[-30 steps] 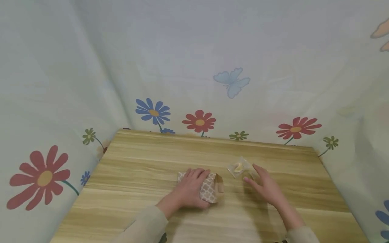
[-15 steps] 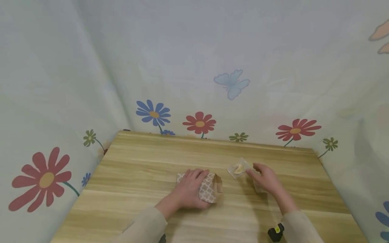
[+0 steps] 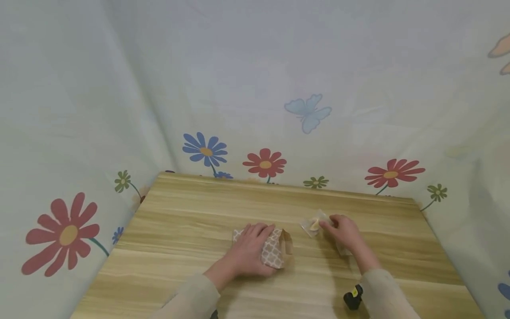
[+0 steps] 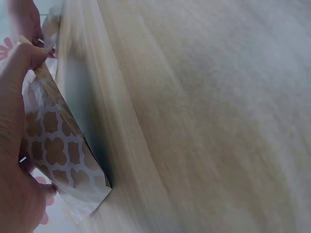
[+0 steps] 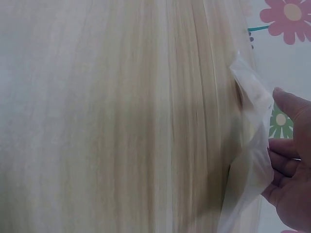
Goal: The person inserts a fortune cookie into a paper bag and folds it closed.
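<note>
My left hand [image 3: 253,250] grips a small paper bag [image 3: 274,253] with a white lattice pattern, lying on the wooden table. The bag's brown, folded-looking end faces right. In the left wrist view the thumb and fingers hold the patterned bag [image 4: 60,150] along its sides. To the right, my right hand [image 3: 345,232] holds a clear plastic bag [image 3: 308,227] with a small pale yellow piece in it, thumb and fingers bent at its edge. In the right wrist view the crinkled plastic bag [image 5: 250,170] lies against the fingers, which partly hide behind it.
A wood-grain table [image 3: 191,199] spans the work area, with its back edge against a flower-printed curtain [image 3: 255,88]. A small black object with a yellow mark [image 3: 353,297] shows beside the right sleeve.
My right hand has closed in from spread fingers onto the plastic bag. The left hand stays on the paper bag. The black object by the right sleeve has come into view.
</note>
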A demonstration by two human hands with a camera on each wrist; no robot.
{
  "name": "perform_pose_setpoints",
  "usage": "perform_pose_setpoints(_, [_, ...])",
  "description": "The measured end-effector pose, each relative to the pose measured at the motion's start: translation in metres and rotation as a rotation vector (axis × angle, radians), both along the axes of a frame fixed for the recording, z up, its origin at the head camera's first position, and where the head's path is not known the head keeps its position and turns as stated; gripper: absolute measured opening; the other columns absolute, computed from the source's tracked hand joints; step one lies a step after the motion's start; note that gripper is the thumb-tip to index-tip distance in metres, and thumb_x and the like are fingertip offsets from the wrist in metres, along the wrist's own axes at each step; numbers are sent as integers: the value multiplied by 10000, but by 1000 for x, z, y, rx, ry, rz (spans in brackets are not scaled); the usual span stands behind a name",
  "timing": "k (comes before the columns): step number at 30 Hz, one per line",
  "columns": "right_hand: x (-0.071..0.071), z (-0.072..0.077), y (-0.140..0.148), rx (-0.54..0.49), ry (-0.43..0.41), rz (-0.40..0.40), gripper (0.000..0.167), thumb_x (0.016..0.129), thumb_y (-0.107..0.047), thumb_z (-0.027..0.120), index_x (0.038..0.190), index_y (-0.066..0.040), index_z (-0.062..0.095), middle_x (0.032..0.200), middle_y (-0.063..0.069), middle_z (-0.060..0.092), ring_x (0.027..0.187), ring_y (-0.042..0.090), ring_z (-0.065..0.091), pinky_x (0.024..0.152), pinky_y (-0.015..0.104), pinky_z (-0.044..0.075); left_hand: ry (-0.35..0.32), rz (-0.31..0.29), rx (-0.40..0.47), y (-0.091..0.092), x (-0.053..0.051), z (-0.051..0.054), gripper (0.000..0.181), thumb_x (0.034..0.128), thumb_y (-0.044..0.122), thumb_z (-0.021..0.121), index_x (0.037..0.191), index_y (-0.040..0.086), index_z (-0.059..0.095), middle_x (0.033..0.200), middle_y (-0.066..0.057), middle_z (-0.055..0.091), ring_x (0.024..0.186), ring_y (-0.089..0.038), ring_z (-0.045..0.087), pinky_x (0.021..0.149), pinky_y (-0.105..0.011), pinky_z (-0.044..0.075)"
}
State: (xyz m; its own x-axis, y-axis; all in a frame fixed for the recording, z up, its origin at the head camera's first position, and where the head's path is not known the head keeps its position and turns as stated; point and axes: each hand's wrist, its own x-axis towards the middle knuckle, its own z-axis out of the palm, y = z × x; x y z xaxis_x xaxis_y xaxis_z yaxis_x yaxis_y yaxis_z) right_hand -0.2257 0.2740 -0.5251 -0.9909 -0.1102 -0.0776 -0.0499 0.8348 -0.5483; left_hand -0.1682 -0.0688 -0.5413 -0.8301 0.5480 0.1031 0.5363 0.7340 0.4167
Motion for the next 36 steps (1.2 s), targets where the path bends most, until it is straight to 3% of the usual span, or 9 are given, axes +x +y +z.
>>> perform_pose_setpoints(4, [-4,-4,-2,-9,35,-4,578,1044,-402,688,1263,132,665,1120,259,713,983,352,665,910,550,574,18,5,0,-2,0,-3,1182,704,630,866,1653,140,360,1534,-82,497,1418,-279,491,1282,-568,253])
perform_pose_setpoints(9, [-10,-9,-6,-13,71,-20,472,1017,-372,733,1127,86,713,968,152,688,845,264,584,756,434,519,23,6,1,-2,0,-5,1182,707,635,866,1653,138,360,1535,-90,498,1423,-287,490,1281,-566,256])
perform_pose_setpoints(13, [-12,-11,-11,-37,93,-32,442,994,-337,765,1098,89,708,969,173,695,853,283,606,766,464,534,17,7,3,-2,2,-5,1184,705,627,871,1653,134,360,1539,-95,497,1427,-292,489,1282,-569,251])
perform_pose_setpoints(18, [-12,-11,-17,-84,94,-46,463,978,-305,787,1166,102,670,1065,227,699,948,333,644,868,549,557,13,8,2,-3,3,-4,1182,706,615,869,1656,134,355,1537,-93,495,1427,-292,489,1283,-573,246])
perform_pose_setpoints(24, [-17,-12,-23,-136,96,-67,497,969,-302,802,1238,79,630,1169,254,686,1026,359,647,915,555,548,16,9,4,-4,2,-5,1181,709,613,864,1658,133,351,1539,-93,492,1430,-295,484,1283,-574,247])
perform_pose_setpoints(36, [-17,-8,-36,-243,115,-76,434,937,-215,823,1214,7,574,1097,191,676,971,308,634,816,391,516,31,15,1,-4,0,-10,1185,707,638,866,1657,154,348,1531,-70,494,1425,-267,486,1281,-559,259])
